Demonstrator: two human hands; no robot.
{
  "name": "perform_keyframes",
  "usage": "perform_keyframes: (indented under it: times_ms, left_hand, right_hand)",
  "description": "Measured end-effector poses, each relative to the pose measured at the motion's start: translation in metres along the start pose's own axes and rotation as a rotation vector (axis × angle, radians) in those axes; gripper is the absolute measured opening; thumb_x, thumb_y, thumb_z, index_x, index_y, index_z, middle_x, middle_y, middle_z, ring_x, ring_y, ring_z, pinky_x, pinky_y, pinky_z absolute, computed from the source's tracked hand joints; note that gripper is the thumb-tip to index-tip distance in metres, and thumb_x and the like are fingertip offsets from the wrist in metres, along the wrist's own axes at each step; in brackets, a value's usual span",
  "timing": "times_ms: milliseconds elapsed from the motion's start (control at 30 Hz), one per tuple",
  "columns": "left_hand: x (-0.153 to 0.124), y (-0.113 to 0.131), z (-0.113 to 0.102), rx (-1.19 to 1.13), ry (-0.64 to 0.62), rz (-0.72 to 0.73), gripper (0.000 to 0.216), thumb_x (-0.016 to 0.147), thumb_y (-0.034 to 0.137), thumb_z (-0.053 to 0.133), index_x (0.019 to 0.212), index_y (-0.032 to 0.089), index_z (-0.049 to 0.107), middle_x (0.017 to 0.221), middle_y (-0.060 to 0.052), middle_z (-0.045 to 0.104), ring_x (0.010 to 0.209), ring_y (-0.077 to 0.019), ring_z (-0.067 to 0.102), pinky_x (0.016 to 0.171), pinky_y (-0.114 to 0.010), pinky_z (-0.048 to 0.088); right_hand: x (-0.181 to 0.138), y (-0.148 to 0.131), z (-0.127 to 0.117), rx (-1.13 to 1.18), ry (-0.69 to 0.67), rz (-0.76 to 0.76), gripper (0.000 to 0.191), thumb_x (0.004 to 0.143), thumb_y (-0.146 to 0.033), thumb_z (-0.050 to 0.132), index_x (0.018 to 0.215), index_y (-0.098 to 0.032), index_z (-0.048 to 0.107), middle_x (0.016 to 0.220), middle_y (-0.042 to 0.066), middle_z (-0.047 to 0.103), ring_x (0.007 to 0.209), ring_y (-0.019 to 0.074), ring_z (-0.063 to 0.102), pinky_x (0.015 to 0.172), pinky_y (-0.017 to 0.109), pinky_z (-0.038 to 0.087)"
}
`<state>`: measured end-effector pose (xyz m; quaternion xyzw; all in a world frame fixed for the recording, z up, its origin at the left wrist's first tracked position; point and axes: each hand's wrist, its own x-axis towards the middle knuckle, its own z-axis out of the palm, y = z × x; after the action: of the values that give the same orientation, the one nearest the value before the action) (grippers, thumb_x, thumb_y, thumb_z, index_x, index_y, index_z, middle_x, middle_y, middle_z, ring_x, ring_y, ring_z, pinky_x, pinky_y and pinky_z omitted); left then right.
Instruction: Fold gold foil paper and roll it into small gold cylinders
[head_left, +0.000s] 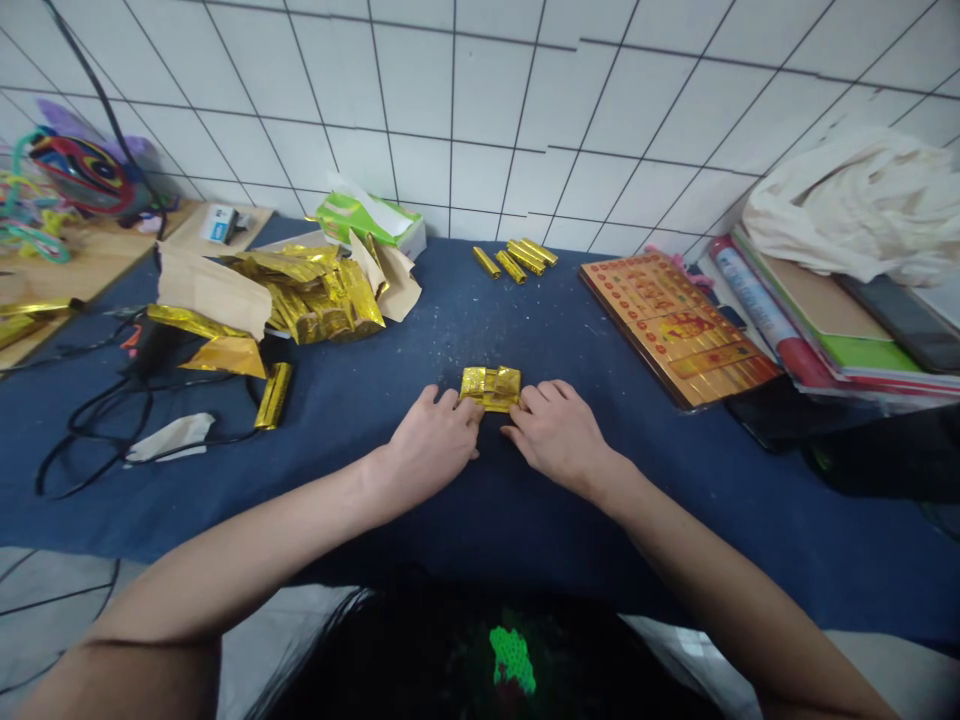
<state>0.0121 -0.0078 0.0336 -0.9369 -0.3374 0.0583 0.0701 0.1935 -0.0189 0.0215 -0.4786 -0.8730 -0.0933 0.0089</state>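
A small folded piece of gold foil paper (491,388) lies on the dark blue cloth between my two hands, its side flaps turned in toward the middle. My left hand (437,432) has its curled fingers pressed on the lower left edge of the paper. On the opposite side, my right hand (559,432) grips the lower right edge with bent fingers and thumb. The undersides of the fingertips are hidden. Beyond the hands lie several gold paper rolls (527,257) near the wall.
At the left are a pile of folded gold papers (322,290), a green tissue pack (367,218), a black cable (146,410) and a single gold roll (273,396). To the right sit a stack of printed gold sheets (679,325), notebooks (847,325) and a white cloth bag (855,205).
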Motion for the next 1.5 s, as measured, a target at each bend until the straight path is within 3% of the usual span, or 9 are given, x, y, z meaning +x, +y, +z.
perform_keyframes:
  times_ms: [200, 400, 533, 733, 867, 1067, 1300, 1500]
  left_hand:
    - [0.003, 0.005, 0.002, 0.051, 0.078, 0.039, 0.036, 0.079, 0.040, 0.058, 0.097, 0.009, 0.063, 0.096, -0.012, 0.057, 0.098, -0.0277, 0.045, 0.084, -0.040, 0.033]
    - [0.003, 0.004, 0.007, -0.017, 0.081, 0.099, 0.022, 0.082, 0.028, 0.054, 0.088, 0.009, 0.064, 0.090, -0.010, 0.056, 0.089, -0.0241, 0.048, 0.077, -0.036, 0.037]
    - [0.002, 0.001, 0.010, -0.053, 0.081, 0.106, 0.019, 0.081, 0.026, 0.056, 0.088, 0.009, 0.061, 0.087, -0.009, 0.055, 0.085, -0.0233, 0.050, 0.072, -0.035, 0.040]
    - [0.008, -0.006, 0.012, -0.101, 0.088, 0.064, 0.013, 0.084, 0.018, 0.046, 0.086, 0.012, 0.057, 0.085, -0.007, 0.055, 0.083, -0.0207, 0.053, 0.069, -0.032, 0.043]
    - [0.015, -0.010, 0.014, -0.142, 0.108, 0.043, 0.014, 0.083, 0.014, 0.044, 0.090, 0.012, 0.056, 0.089, -0.008, 0.056, 0.085, -0.0204, 0.053, 0.071, -0.032, 0.045]
    - [0.015, -0.010, 0.016, -0.167, 0.129, 0.001, 0.019, 0.085, 0.016, 0.043, 0.097, 0.013, 0.057, 0.096, -0.009, 0.056, 0.090, -0.0211, 0.054, 0.076, -0.033, 0.047]
    - [0.015, -0.009, 0.022, -0.214, 0.138, 0.053, 0.030, 0.084, 0.009, 0.042, 0.113, 0.006, 0.050, 0.121, -0.016, 0.053, 0.117, -0.0222, 0.047, 0.100, -0.033, 0.036]
    - [0.017, -0.012, 0.022, -0.198, 0.129, 0.063, 0.025, 0.085, 0.009, 0.040, 0.106, 0.008, 0.053, 0.112, -0.013, 0.060, 0.112, -0.0211, 0.052, 0.096, -0.033, 0.040]
  right_hand:
    - [-0.002, -0.007, -0.001, -0.007, 0.031, 0.016, 0.023, 0.081, -0.029, 0.054, 0.088, -0.010, 0.066, 0.089, 0.013, 0.062, 0.087, 0.0268, 0.051, 0.086, 0.044, 0.034]
    - [-0.006, -0.017, 0.005, 0.077, 0.118, -0.075, 0.026, 0.086, -0.017, 0.043, 0.104, -0.009, 0.060, 0.103, 0.013, 0.064, 0.096, 0.0234, 0.054, 0.094, 0.043, 0.031]
    - [-0.008, -0.018, 0.012, 0.156, 0.122, -0.081, 0.024, 0.085, -0.019, 0.045, 0.100, -0.008, 0.062, 0.105, 0.013, 0.065, 0.097, 0.0222, 0.057, 0.094, 0.040, 0.035]
    - [-0.004, -0.009, 0.018, 0.180, 0.136, -0.030, 0.022, 0.084, -0.011, 0.043, 0.090, -0.014, 0.065, 0.094, 0.009, 0.067, 0.082, 0.0191, 0.060, 0.083, 0.036, 0.043]
    - [0.000, -0.006, 0.021, 0.168, 0.147, 0.059, 0.024, 0.083, -0.011, 0.043, 0.093, -0.012, 0.065, 0.092, 0.012, 0.065, 0.082, 0.0224, 0.058, 0.071, 0.035, 0.047]
    - [0.001, 0.000, 0.029, 0.271, 0.172, -0.030, 0.032, 0.083, -0.006, 0.040, 0.106, -0.013, 0.062, 0.120, 0.014, 0.058, 0.115, 0.0222, 0.050, 0.099, 0.044, 0.038]
    - [0.002, 0.007, 0.033, 0.318, 0.175, -0.112, 0.031, 0.084, -0.007, 0.039, 0.106, -0.009, 0.061, 0.118, 0.015, 0.059, 0.111, 0.0201, 0.054, 0.099, 0.039, 0.040]
    - [0.006, 0.010, 0.027, 0.358, 0.166, -0.136, 0.029, 0.084, -0.008, 0.040, 0.103, -0.012, 0.062, 0.113, 0.013, 0.062, 0.108, 0.0201, 0.056, 0.094, 0.038, 0.044]
